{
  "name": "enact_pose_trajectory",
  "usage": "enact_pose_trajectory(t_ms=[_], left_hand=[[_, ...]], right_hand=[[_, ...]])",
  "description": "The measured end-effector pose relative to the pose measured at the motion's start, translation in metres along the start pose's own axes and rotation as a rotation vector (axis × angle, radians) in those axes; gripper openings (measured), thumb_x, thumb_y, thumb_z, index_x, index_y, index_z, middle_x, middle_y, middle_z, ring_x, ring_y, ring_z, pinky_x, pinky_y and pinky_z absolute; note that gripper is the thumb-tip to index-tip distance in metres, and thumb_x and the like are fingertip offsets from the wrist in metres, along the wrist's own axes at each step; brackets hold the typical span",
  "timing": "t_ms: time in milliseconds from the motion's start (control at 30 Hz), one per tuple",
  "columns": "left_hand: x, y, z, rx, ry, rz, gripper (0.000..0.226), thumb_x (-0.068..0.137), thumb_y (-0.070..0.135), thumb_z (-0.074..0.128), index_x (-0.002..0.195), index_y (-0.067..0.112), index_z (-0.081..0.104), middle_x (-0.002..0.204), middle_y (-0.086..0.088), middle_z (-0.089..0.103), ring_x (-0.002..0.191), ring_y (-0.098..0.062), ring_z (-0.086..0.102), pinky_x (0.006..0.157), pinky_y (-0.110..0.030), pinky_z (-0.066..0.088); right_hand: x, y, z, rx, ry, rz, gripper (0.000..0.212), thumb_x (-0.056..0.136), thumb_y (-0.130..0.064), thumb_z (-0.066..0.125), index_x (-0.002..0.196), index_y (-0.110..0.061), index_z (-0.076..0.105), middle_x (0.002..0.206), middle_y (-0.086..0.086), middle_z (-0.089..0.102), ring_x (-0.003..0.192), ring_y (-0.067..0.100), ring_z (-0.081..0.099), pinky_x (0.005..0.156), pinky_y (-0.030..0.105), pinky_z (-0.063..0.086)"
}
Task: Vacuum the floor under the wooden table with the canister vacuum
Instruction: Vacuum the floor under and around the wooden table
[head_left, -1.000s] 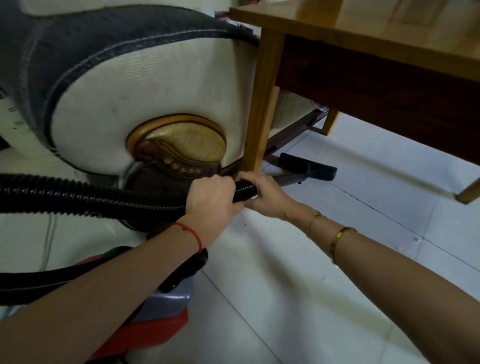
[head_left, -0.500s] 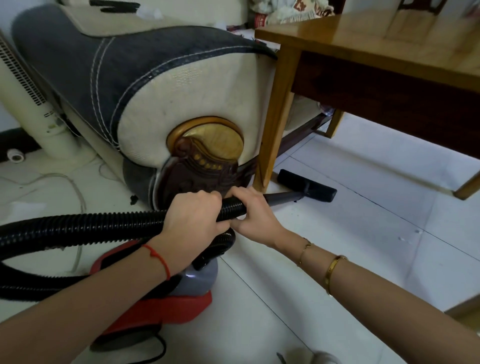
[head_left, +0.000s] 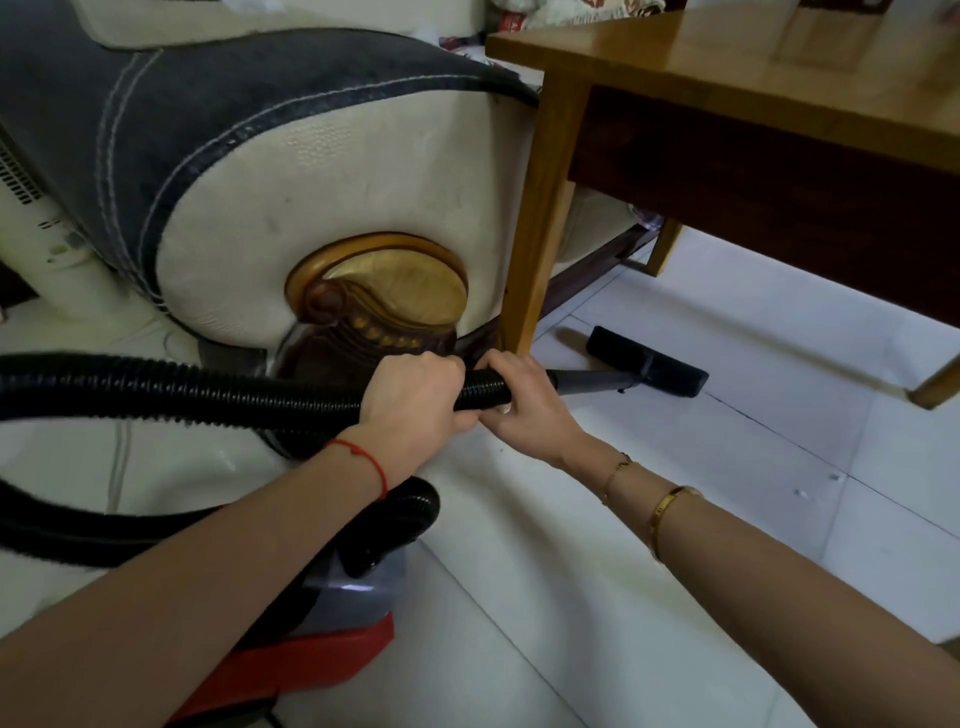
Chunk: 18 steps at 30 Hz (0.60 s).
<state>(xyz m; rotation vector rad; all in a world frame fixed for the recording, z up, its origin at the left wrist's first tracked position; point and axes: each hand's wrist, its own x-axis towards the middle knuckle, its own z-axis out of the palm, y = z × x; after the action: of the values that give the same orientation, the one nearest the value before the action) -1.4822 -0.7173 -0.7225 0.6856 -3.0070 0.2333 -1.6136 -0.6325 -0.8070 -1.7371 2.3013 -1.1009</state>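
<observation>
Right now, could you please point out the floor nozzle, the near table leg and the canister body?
floor nozzle (head_left: 649, 368): head view, top of the black head.
near table leg (head_left: 540, 218): head view, mid-length front face.
canister body (head_left: 358, 597): head view, grey shell.

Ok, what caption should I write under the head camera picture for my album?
Both hands, left hand and right hand, grip the vacuum hose, floor nozzle beside the wooden table leg.

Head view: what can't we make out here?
- Canister vacuum: mostly hidden behind the left forearm; its lower part is cut off by the bottom edge.
- Hose: runs off the left edge, and its joint with the wand sits under the right hand and left hand.
- Floor head: its underside faces the tiles, so contact is unseen.
- Wooden table: cut off by the right and top edges.
</observation>
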Motion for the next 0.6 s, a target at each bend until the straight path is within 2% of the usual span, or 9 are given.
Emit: enact_pose_trajectory(t_ms=[133,300,400,500,600], left_hand=[[0.043,0.02,0.01,-0.024,-0.04,0.003,0.038,0.086,0.05,0.056,0.102,0.015,0.056,0.094,-0.002,0.065,0.085,-0.023,0.065,0.062,-0.029,0.038],[0.092,0.044,0.028,-0.054,-0.042,-0.043,0.03,0.086,0.044,0.06,0.099,0.016,0.058,0.09,-0.002,0.064,0.082,-0.022,0.065,0.062,-0.028,0.038],[0.117,0.056,0.035,-0.04,-0.023,-0.048,0.031,0.088,0.046,0.057,0.099,0.017,0.058,0.088,-0.001,0.062,0.078,-0.02,0.062,0.062,-0.029,0.039],[0.141,0.066,0.038,-0.039,-0.039,-0.067,0.031,0.09,0.045,0.056,0.101,0.016,0.058,0.082,0.0,0.055,0.07,-0.017,0.053,0.061,-0.029,0.039],[0.162,0.075,0.041,-0.044,-0.052,-0.062,0.029,0.091,0.042,0.055,0.101,0.015,0.06,0.079,0.001,0.049,0.075,-0.018,0.057,0.062,-0.028,0.039]], right_hand=[[0.016,0.043,-0.02,-0.073,-0.058,-0.001,0.028,0.074,-0.022,0.066,0.09,-0.03,0.044,0.082,-0.008,0.051,0.08,0.016,0.045,0.077,0.036,0.039],[0.036,0.092,-0.036,-0.134,-0.074,-0.018,0.023,0.076,-0.019,0.068,0.096,-0.02,0.055,0.081,-0.002,0.058,0.078,0.018,0.052,0.081,0.038,0.041],[0.048,0.119,-0.043,-0.15,-0.103,-0.014,0.025,0.077,-0.025,0.064,0.101,-0.021,0.055,0.087,0.0,0.06,0.082,0.019,0.054,0.083,0.039,0.042],[0.061,0.141,-0.051,-0.14,-0.123,-0.033,0.026,0.076,-0.023,0.066,0.1,-0.018,0.056,0.086,0.002,0.061,0.079,0.02,0.056,0.078,0.042,0.045],[0.072,0.158,-0.06,-0.101,-0.113,-0.039,0.025,0.075,-0.015,0.069,0.097,-0.015,0.056,0.083,-0.002,0.059,0.075,0.013,0.053,0.072,0.039,0.046]])
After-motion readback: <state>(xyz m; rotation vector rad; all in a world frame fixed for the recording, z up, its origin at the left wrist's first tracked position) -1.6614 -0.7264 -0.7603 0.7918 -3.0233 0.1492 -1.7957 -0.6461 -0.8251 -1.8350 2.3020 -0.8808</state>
